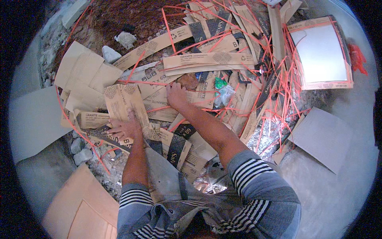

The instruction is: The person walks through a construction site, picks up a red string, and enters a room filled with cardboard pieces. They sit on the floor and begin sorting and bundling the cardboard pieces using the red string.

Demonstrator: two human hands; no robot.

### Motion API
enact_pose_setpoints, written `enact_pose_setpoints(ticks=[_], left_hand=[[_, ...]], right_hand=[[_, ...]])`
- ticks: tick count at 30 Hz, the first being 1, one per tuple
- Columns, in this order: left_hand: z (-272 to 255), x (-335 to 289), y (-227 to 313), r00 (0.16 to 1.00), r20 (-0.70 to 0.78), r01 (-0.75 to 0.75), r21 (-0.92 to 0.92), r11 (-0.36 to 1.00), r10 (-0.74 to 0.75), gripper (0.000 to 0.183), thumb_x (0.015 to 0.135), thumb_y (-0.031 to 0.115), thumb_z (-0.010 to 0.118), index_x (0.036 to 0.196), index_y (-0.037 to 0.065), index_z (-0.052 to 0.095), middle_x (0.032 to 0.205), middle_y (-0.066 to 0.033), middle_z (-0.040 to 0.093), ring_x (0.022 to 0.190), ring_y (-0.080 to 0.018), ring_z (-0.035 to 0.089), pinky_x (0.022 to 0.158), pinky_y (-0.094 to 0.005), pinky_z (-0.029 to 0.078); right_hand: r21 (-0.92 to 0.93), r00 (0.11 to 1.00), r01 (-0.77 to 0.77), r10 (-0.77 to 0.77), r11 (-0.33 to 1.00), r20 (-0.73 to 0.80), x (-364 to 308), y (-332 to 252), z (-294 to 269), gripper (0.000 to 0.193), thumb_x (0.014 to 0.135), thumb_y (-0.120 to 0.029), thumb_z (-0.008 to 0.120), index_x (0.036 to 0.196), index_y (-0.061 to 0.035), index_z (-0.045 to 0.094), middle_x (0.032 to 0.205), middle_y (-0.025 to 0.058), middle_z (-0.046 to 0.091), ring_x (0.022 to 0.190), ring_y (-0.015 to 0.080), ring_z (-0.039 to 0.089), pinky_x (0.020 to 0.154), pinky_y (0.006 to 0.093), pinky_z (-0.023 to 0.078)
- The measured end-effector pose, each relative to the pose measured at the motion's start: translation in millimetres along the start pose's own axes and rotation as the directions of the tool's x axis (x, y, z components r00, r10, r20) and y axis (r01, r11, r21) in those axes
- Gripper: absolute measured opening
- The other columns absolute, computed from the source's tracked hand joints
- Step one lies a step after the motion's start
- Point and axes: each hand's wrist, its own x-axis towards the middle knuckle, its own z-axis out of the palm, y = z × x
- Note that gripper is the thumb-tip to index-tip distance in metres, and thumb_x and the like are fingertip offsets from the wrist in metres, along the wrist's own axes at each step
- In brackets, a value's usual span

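Note:
My left hand (126,126) lies with its fingers spread on a tan printed cardboard piece (126,99) and a black-and-tan strip beside it. My right hand (177,96) reaches farther in, its fingers curled down onto the cardboard pile (161,113). An orange-red plastic strap (145,82) runs up to those fingers. What they hold, if anything, is hidden under the hand. Long cardboard strips (209,59) lie just beyond the right hand. A crumpled green and clear plastic wrapper (223,93) sits to its right.
Tangled orange-red straps (274,99) cover the right of the pile. Plain cardboard sheets (85,65) are stacked at the left. A white panel in a cardboard frame (320,51) lies far right, and a grey sheet (320,139) nearer. Stones (82,156) and reddish soil (115,20) border the heap.

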Motion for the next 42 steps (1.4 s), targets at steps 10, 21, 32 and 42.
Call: enact_pose_setpoints(ticks=[10, 21, 32, 42], left_hand=[[-7, 0, -2, 1.0, -0.029, -0.003, -0.024, 1.0, 0.002, 0.116, 0.075, 0.088, 0.041, 0.156, 0.016, 0.0, 0.151, -0.0422, -0.003, 0.136, -0.0623, 0.014, 0.099, -0.0761, 0.018], [0, 1, -1, 0.999, -0.035, 0.006, 0.019, 1.0, -0.005, 0.115, 0.074, 0.088, 0.043, 0.157, 0.019, 0.002, 0.151, -0.0416, -0.003, 0.136, -0.062, 0.011, 0.097, -0.0779, 0.018], [0, -5, 1, 1.0, 0.025, -0.004, 0.028, 1.0, 0.003, 0.108, 0.077, 0.086, 0.039, 0.157, 0.02, 0.008, 0.152, -0.0398, -0.006, 0.136, -0.0635, 0.009, 0.097, -0.0761, 0.021], [-16, -6, 5, 0.998, -0.062, -0.008, -0.022, 1.0, 0.006, 0.111, 0.073, 0.091, 0.034, 0.156, 0.022, 0.011, 0.153, -0.0388, 0.002, 0.135, -0.0642, 0.015, 0.095, -0.0776, 0.021]], right_hand=[[0.153, 0.887, 0.181, -0.228, 0.972, 0.402, 32, 55, -139, 0.03, 0.07, -0.021, 0.066, 0.097, -0.0088, 0.072, 0.093, 0.0191, 0.07, 0.089, 0.0374, 0.068, 0.078, 0.0504, 0.055], [0.562, 0.991, -0.134, 0.109, 0.816, 0.078, -72, 226, -359, 0.034, 0.083, -0.032, 0.072, 0.104, -0.0042, 0.07, 0.087, 0.0047, 0.07, 0.081, 0.0159, 0.063, 0.076, 0.0311, 0.05], [0.618, 0.868, 0.111, 0.227, 0.778, -0.441, -104, 202, -427, 0.027, 0.086, -0.015, 0.073, 0.106, 0.0015, 0.066, 0.091, 0.0027, 0.069, 0.079, 0.009, 0.061, 0.071, 0.0233, 0.048], [0.633, 0.458, 0.652, 0.448, 0.417, -0.768, -92, 218, -532, 0.033, 0.087, -0.004, 0.064, 0.119, 0.0025, 0.058, 0.123, 0.0186, 0.061, 0.102, 0.0285, 0.064, 0.096, 0.0364, 0.046]])
